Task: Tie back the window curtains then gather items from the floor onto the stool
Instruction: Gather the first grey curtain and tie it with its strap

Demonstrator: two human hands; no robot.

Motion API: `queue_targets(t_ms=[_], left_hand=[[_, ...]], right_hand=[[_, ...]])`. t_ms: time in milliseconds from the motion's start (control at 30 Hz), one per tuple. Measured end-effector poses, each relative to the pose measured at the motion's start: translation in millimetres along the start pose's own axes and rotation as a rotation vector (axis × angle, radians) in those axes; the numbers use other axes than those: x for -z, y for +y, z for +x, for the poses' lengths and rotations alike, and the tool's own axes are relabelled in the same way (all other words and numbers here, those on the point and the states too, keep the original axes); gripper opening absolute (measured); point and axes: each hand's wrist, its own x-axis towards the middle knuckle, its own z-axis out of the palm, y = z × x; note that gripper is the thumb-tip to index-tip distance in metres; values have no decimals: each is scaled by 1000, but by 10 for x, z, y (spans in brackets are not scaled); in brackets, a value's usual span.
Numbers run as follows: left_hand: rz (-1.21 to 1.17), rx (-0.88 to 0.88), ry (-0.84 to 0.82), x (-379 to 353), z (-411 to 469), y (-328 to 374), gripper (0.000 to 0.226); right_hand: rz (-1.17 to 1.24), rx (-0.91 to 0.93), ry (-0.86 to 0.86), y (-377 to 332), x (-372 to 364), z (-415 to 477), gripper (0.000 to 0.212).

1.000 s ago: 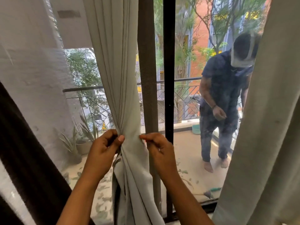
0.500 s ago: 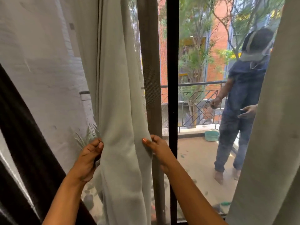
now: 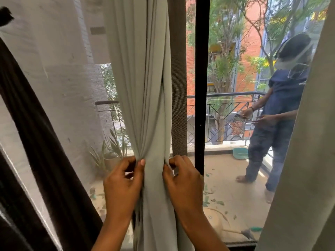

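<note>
Both hands have drawn inward since half a second ago, bunching the pale curtain [image 3: 145,105] at centre, left of the window frame [image 3: 201,87]. Left hand [image 3: 123,187] and right hand [image 3: 183,183] pinch its folds, fingers [image 3: 141,163] clamped on cloth. Gather evenly before tying. No writing legible.
</note>
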Motion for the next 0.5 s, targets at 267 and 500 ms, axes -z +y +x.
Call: queue_targets(t_ms=[267, 500], left_hand=[[6, -35, -32, 70, 10, -98, 10], [-68, -66, -48, 157, 66, -156, 6]], right_hand=[[161, -252, -103, -145, 138, -29, 7], [88, -265, -180, -156, 102, 68, 27]])
